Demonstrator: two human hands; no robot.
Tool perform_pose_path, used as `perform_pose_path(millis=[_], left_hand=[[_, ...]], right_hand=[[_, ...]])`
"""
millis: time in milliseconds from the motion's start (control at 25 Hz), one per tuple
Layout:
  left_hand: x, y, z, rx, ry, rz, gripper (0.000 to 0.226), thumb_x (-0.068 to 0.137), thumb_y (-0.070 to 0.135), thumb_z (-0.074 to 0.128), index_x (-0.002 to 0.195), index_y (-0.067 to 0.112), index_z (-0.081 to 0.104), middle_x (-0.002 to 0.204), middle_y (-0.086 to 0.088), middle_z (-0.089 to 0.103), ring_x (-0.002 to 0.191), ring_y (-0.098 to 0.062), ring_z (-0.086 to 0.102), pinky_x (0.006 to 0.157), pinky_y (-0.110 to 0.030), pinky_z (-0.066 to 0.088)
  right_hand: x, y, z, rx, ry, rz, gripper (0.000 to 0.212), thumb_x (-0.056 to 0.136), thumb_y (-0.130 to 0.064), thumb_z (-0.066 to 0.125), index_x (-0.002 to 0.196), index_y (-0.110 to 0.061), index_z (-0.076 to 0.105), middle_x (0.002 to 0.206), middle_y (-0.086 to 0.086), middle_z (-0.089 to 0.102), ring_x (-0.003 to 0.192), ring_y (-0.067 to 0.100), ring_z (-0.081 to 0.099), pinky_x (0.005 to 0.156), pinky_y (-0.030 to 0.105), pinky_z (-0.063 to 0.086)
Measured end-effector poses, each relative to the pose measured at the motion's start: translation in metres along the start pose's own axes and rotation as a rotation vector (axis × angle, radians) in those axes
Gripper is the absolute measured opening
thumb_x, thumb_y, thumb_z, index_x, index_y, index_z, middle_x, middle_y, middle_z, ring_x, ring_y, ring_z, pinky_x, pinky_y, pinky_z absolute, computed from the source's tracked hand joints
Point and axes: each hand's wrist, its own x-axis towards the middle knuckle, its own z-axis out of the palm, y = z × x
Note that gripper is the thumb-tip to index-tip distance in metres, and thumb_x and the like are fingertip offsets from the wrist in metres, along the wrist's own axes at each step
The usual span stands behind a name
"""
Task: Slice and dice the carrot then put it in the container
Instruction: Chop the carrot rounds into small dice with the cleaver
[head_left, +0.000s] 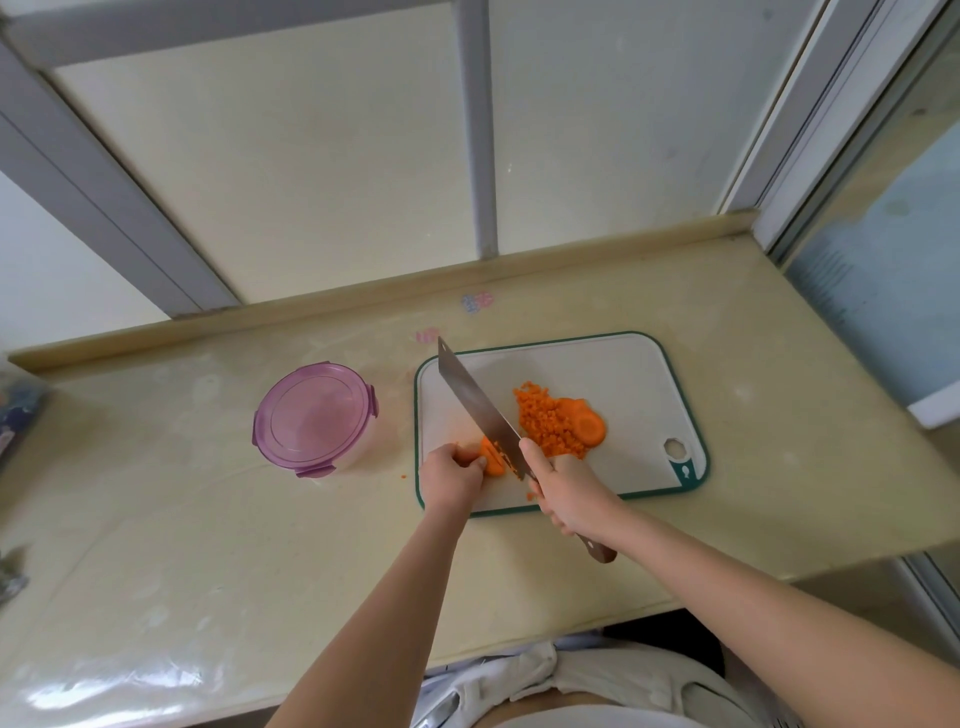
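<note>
Since the bench (208, 519) is roomy, the cutting board (597, 364) sits right in front with the lidded container (311, 415) just left of it — handy for scooping later (lid's on for now). The knife (478, 405) angles down onto the board, right hand (566, 493) wrapped round its handle. The diced pile (545, 421) sits right of the blade, out of the way — left hand (452, 475) curls over a small carrot chunk (493, 460), pinning it for the cut.

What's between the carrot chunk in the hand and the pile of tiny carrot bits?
The knife sits between the carrot chunk and the pile, in the head view.
</note>
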Motion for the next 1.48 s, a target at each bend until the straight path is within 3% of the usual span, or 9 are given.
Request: perform_pose_path(millis=[240,400,560,720,1040,1200,1480], left_hand=[[0.001,-0.001,0.002,-0.019,0.003,-0.016,0.009,0.081,0.015,0.067,0.076,0.01,0.063,0.079,-0.008,0.067,0.079,-0.024,0.063,0.068,-0.029,0.048],[0.0,0.001,0.001,-0.031,-0.003,-0.021,0.012,0.082,0.014,0.067,0.072,0.011,0.062,0.075,-0.006,0.065,0.073,-0.021,0.06,0.062,-0.025,0.043],[0.0,0.0,0.001,-0.051,-0.011,-0.025,0.007,0.081,0.013,0.067,0.075,0.012,0.065,0.074,-0.005,0.065,0.074,-0.021,0.061,0.065,-0.025,0.045],[0.0,0.0,0.0,-0.04,-0.001,-0.016,0.006,0.081,0.015,0.067,0.076,0.011,0.064,0.076,-0.005,0.066,0.075,-0.021,0.061,0.063,-0.024,0.042],[0.0,0.0,0.001,0.027,0.009,-0.009,0.013,0.08,0.017,0.067,0.074,0.01,0.058,0.079,-0.009,0.067,0.075,-0.022,0.059,0.062,-0.025,0.039],[0.003,-0.002,0.002,0.031,0.009,-0.015,0.014,0.08,0.018,0.067,0.075,0.007,0.062,0.078,-0.01,0.068,0.077,-0.025,0.062,0.067,-0.03,0.047],[0.001,0.001,0.001,-0.064,-0.008,-0.046,0.011,0.082,0.014,0.067,0.072,0.012,0.063,0.076,-0.006,0.064,0.076,-0.022,0.061,0.069,-0.029,0.05]], right_hand=[[-0.005,0.006,0.004,0.009,-0.037,0.052,0.055,0.098,-0.058,0.025,0.066,-0.015,0.038,0.048,-0.002,0.032,0.037,0.013,0.028,0.036,0.018,0.024],[-0.002,0.005,0.008,-0.08,-0.037,0.035,0.058,0.097,-0.061,0.022,0.063,-0.015,0.036,0.05,0.001,0.034,0.038,0.015,0.031,0.039,0.021,0.027],[0.003,-0.003,0.013,-0.187,-0.02,-0.063,0.052,0.099,-0.055,0.025,0.063,-0.02,0.037,0.061,0.0,0.041,0.054,0.014,0.04,0.05,0.025,0.031],[0.015,0.0,0.019,-0.262,0.054,-0.071,0.065,0.1,-0.055,0.023,0.054,-0.012,0.039,0.056,0.004,0.046,0.058,0.023,0.047,0.062,0.03,0.036],[0.019,0.005,0.013,-0.072,0.039,-0.045,0.063,0.096,-0.062,0.025,0.06,-0.013,0.041,0.055,0.002,0.04,0.046,0.017,0.035,0.046,0.026,0.028],[0.007,0.003,0.009,-0.013,0.0,0.004,0.058,0.097,-0.059,0.027,0.062,-0.015,0.039,0.049,-0.001,0.036,0.037,0.015,0.032,0.038,0.021,0.026],[0.005,0.008,0.01,-0.158,-0.017,-0.048,0.06,0.098,-0.058,0.021,0.063,-0.013,0.039,0.054,0.002,0.039,0.044,0.015,0.036,0.045,0.025,0.03]])
